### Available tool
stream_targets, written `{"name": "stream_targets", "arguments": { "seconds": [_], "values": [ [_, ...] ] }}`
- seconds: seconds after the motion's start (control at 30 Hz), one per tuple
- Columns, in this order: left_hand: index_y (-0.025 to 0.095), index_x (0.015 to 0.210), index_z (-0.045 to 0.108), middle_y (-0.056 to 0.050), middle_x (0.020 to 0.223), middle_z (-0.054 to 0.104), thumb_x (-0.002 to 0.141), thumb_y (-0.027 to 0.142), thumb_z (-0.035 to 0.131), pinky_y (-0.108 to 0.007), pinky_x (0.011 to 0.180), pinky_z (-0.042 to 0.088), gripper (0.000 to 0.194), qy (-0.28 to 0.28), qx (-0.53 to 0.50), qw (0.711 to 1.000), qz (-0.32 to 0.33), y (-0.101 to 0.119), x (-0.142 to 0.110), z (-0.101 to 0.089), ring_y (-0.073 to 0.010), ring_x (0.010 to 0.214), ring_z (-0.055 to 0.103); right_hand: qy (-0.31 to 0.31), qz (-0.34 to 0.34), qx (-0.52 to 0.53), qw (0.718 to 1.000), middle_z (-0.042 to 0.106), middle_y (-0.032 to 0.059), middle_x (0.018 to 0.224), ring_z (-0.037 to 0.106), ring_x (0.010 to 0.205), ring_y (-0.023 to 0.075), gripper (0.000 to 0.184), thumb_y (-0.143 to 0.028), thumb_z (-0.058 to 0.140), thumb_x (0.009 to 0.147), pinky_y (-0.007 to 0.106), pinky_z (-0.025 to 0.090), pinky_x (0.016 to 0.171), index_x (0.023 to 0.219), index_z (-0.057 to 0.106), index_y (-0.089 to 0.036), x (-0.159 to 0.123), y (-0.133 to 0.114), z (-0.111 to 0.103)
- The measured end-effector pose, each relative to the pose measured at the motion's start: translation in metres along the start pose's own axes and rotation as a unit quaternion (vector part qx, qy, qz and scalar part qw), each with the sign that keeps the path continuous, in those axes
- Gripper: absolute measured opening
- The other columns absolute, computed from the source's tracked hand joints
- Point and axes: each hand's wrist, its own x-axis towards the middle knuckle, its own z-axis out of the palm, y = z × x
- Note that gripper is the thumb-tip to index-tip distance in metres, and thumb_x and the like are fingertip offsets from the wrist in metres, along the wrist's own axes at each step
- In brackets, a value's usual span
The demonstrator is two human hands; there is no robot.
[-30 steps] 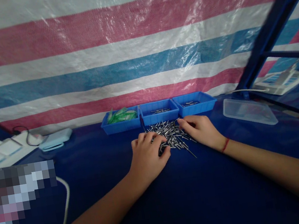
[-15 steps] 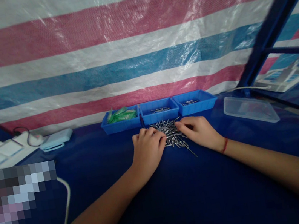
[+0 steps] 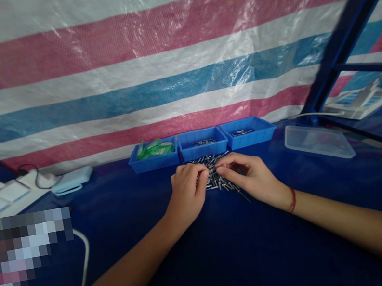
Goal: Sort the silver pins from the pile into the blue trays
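Observation:
A pile of silver blind rivets (image 3: 215, 182) with thin pins lies on the blue tabletop (image 3: 217, 255). At its left side is my left hand (image 3: 189, 189), thumb and forefinger pinched together over the rivets. My right hand (image 3: 249, 174), a red string at its wrist, reaches in from the right with fingertips closed above the middle of the pile. Whatever either pinch holds is too small to make out. Behind the pile stand three blue bins: the left bin (image 3: 154, 164) with green plastic pieces (image 3: 155, 148), the middle bin (image 3: 204, 149) and right bin (image 3: 251, 139) with some rivets.
A clear plastic lid (image 3: 317, 141) lies at the right. Toward the left are a light blue folded item (image 3: 71, 180), white power strips (image 3: 9, 193) and a white cable (image 3: 86, 258). A striped plastic sheet (image 3: 131, 89) hangs behind, between blue frame posts (image 3: 336, 50).
My right hand has moved left, further over the pile and closer to my left hand. The left hand's thumb and forefinger have come together in a pinch.

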Motion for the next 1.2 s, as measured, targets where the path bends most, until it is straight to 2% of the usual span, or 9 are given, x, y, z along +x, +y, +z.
{"name": "stream_targets", "arguments": {
  "seconds": [0.1,0.27,0.43,0.63,0.87,1.0,1.13,1.2],
  "values": [
    [0.020,0.088,0.056,-0.002,0.088,0.062,0.091,0.026,0.037,-0.034,0.079,0.036,0.020,-0.004,-0.010,1.000,0.019,0.0012,-0.0005,-0.0005,-0.0178,0.088,0.050,0.011,-0.011,-0.004,1.000,0.061,0.0013,0.071,0.053,0.064,0.0125,0.016,-0.034,0.059,0.079,0.028,0.043,0.060,0.080,0.064,-0.018,-0.0007,0.0013,-0.0011],
    [0.022,0.104,0.054,-0.003,0.097,0.062,0.090,0.029,0.043,-0.034,0.082,0.037,0.019,-0.009,-0.022,0.998,0.059,0.0012,-0.0015,-0.0014,-0.0182,0.093,0.052,0.000,-0.017,-0.007,1.000,0.060,0.0014,0.072,0.053,0.066,0.0125,0.015,-0.032,0.059,0.079,0.027,0.043,0.061,0.081,0.063,-0.017,-0.0016,0.0010,-0.0020],
    [0.022,0.094,0.057,-0.002,0.092,0.062,0.089,0.028,0.044,-0.033,0.080,0.037,0.015,-0.017,-0.010,0.998,0.058,0.0008,-0.0012,-0.0014,-0.0173,0.090,0.053,0.000,-0.045,-0.019,0.999,0.059,0.0012,0.071,0.054,0.064,0.0124,0.012,-0.030,0.058,0.080,0.027,0.044,0.060,0.079,0.062,-0.019,-0.0029,-0.0042,-0.0004],
    [0.021,0.094,0.057,-0.003,0.092,0.063,0.088,0.027,0.045,-0.034,0.081,0.038,0.014,-0.009,-0.010,0.999,0.042,0.0011,-0.0005,-0.0008,-0.0175,0.089,0.055,0.009,-0.074,-0.043,0.996,0.058,0.0016,0.072,0.053,0.065,0.0126,0.009,-0.027,0.056,0.081,0.028,0.044,0.060,0.080,0.061,-0.019,-0.0031,-0.0065,-0.0015],
    [0.021,0.093,0.056,-0.002,0.090,0.065,0.086,0.026,0.051,-0.034,0.082,0.039,0.011,0.034,-0.028,0.999,0.024,0.0004,-0.0018,-0.0020,-0.0164,0.087,0.058,-0.007,-0.124,-0.109,0.986,0.060,0.0032,0.077,0.054,0.071,0.0141,0.009,-0.021,0.053,0.082,0.029,0.046,0.064,0.084,0.062,-0.020,-0.0011,-0.0053,-0.0075],
    [0.021,0.090,0.057,-0.001,0.087,0.065,0.085,0.027,0.052,-0.032,0.081,0.040,0.009,0.059,-0.033,0.997,0.041,0.0020,-0.0029,-0.0043,-0.0155,0.084,0.059,-0.035,-0.152,-0.120,0.980,0.061,0.0047,0.083,0.056,0.079,0.0156,0.011,-0.020,0.052,0.083,0.031,0.046,0.071,0.086,0.062,-0.020,-0.0009,-0.0037,-0.0086],
    [0.021,0.092,0.055,-0.002,0.089,0.064,0.085,0.029,0.052,-0.033,0.082,0.041,0.012,0.049,-0.050,0.997,0.039,0.0014,-0.0033,-0.0029,-0.0162,0.086,0.059,-0.080,-0.128,-0.094,0.984,0.061,0.0040,0.080,0.056,0.076,0.0148,0.013,-0.024,0.050,0.085,0.030,0.046,0.070,0.083,0.062,-0.019,-0.0008,-0.0016,-0.0064],
    [0.020,0.100,0.053,-0.004,0.094,0.063,0.084,0.030,0.052,-0.035,0.082,0.042,0.018,0.040,-0.070,0.996,0.025,0.0005,-0.0030,-0.0011,-0.0170,0.088,0.058,-0.047,-0.080,-0.078,0.993,0.061,0.0036,0.078,0.056,0.072,0.0141,0.016,-0.028,0.050,0.085,0.029,0.045,0.068,0.082,0.061,-0.018,0.0025,0.0029,-0.0073]
  ]
}}
